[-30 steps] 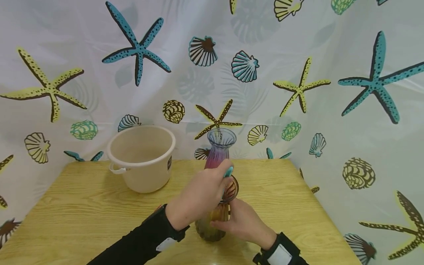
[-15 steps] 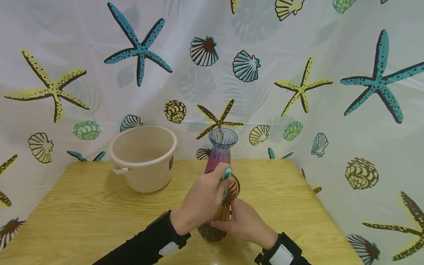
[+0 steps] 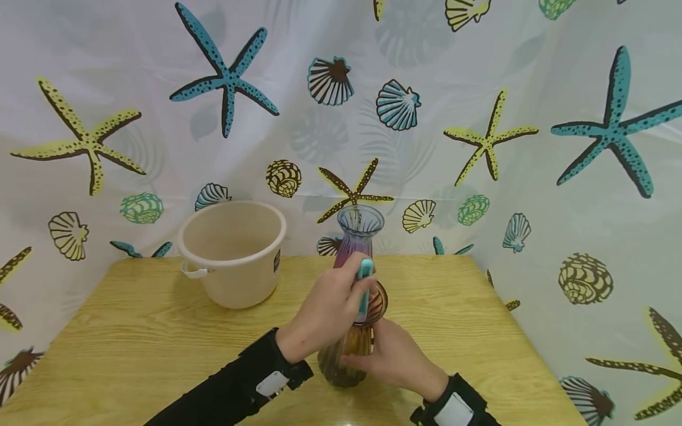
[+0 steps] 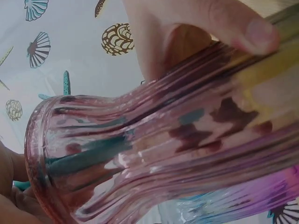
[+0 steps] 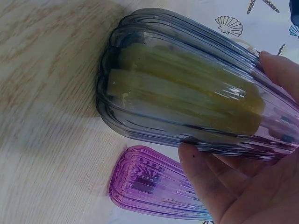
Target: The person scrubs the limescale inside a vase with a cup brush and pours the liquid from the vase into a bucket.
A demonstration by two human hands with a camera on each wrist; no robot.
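My left hand grips the teal handle of a sponge brush, just above the mouth of a ribbed glass vase. Through the glass, the brush's yellow sponge head shows inside the lower body. This vase is smoky grey at the base and amber to pink toward its flared rim, and it leans slightly with its base at the table. My right hand holds it around the side, thumb and fingers on opposite faces. Behind it stands a similar vase, purple below and blue at the rim.
At the back left of the wooden table is a cream bucket with a side handle. A white curtain printed with starfish and shells hangs around the back and sides.
The left hand has turned slightly on the brush, and more of the teal handle now shows between its fingers. The right hand keeps its hold on the near vase.
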